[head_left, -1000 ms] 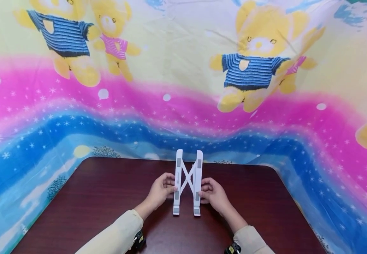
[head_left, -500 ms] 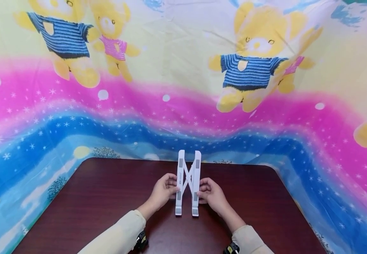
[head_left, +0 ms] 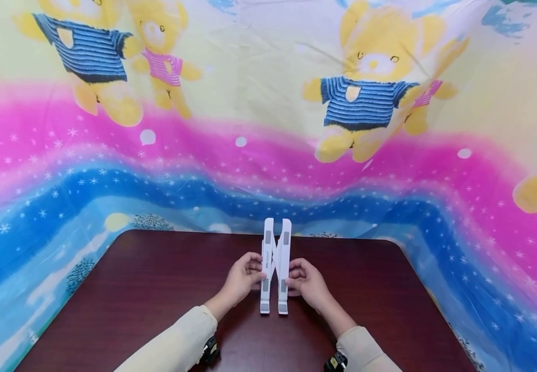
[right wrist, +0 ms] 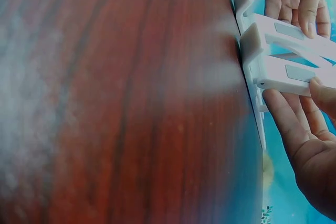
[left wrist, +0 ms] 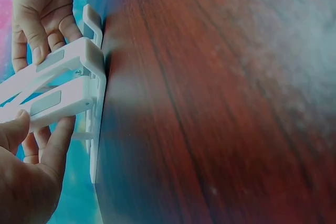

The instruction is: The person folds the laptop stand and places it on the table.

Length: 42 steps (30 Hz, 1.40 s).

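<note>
A white folding laptop stand (head_left: 284, 263) with grey pads and crossed struts stands on the dark red-brown table, its two long arms close together. On its left arm, my left hand (head_left: 242, 279) pinches the side between thumb and fingers. My right hand (head_left: 310, 284) pinches the right arm at about the same height. In the left wrist view, the left thumb lies by a grey pad of the stand (left wrist: 63, 98), fingers underneath. The right wrist view has the right hand (right wrist: 315, 150) with its thumb on top of the near arm and fingers below it.
The wooden table (head_left: 156, 289) has rounded far corners. Behind it hangs a cloth (head_left: 249, 170) printed with bears and snowflakes. Beige sleeves (head_left: 170, 341) and black wrist cameras (head_left: 335, 361) are on both arms.
Both hands have moved toward each other, bringing the stand's two arms nearer together. The crossed struts between them have narrowed. The grip of each hand looks the same.
</note>
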Tool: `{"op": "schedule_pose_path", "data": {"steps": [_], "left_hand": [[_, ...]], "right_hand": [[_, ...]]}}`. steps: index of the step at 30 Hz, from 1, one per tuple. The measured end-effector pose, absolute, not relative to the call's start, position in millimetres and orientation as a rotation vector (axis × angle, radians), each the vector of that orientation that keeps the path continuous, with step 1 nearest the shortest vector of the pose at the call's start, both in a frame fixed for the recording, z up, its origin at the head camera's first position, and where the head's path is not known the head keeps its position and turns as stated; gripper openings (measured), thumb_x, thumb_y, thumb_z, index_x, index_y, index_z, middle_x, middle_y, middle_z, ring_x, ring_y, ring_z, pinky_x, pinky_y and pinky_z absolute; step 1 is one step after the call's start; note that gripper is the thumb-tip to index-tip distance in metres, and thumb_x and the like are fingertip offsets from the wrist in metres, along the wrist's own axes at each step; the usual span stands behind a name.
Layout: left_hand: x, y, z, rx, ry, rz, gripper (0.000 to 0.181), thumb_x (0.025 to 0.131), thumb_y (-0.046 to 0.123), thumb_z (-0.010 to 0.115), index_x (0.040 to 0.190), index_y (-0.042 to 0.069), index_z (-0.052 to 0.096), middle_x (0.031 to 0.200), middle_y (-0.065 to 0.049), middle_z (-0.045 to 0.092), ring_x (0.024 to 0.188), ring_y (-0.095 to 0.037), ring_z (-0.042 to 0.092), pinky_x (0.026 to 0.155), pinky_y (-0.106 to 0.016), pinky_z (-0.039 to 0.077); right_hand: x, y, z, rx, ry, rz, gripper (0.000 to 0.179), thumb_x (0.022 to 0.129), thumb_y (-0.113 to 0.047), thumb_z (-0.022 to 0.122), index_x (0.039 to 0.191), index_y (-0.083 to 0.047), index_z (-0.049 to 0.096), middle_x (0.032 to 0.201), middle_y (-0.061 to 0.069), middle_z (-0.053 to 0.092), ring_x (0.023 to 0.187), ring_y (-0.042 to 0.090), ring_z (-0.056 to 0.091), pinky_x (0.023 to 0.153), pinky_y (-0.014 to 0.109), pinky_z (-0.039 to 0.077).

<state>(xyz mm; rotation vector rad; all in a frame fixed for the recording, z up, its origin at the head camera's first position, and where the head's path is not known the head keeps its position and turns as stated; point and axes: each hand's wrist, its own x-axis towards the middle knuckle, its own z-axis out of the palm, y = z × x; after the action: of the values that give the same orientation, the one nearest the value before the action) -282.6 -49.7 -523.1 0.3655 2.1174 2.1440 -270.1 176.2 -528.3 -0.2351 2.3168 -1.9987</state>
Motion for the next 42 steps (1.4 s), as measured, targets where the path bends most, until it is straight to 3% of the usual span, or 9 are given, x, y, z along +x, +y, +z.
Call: {"op": "schedule_pose_path", "data": {"steps": [16,26,42], "left_hand": [[-285,-41,-523,0.409,2.121,2.141,0.033,0.095,-0.005,0.067,0.125,0.006,0.058,0.106,-0.022,0.064,0.087,-0.022,0.065,0.072,-0.052,0.062],[-282,-35,-531,0.433,2.1,2.153,0.035,0.094,-0.005,0.068,0.125,0.007,0.058,0.105,-0.021,0.063,0.087,-0.021,0.065,0.072,-0.05,0.063],[-282,-30,-527,0.402,2.163,2.157,0.034,0.092,-0.005,0.07,0.123,0.006,0.061,0.104,-0.02,0.064,0.085,-0.021,0.065,0.07,-0.048,0.063]], "right_hand": [[-271,170,-527,-0.245,2.288,-2.031,0.035,0.093,0.006,0.068,0.125,-0.001,0.056,0.101,0.029,0.067,0.088,0.038,0.072,0.074,0.057,0.061],[-268,170,-530,-0.227,2.308,-2.018,0.034,0.092,0.006,0.07,0.123,-0.002,0.057,0.095,0.022,0.068,0.082,0.029,0.073,0.072,0.056,0.062],[-272,172,-527,-0.257,2.358,-1.965,0.034,0.09,0.008,0.071,0.121,-0.001,0.057,0.093,0.02,0.07,0.081,0.027,0.073,0.073,0.05,0.063]]}}
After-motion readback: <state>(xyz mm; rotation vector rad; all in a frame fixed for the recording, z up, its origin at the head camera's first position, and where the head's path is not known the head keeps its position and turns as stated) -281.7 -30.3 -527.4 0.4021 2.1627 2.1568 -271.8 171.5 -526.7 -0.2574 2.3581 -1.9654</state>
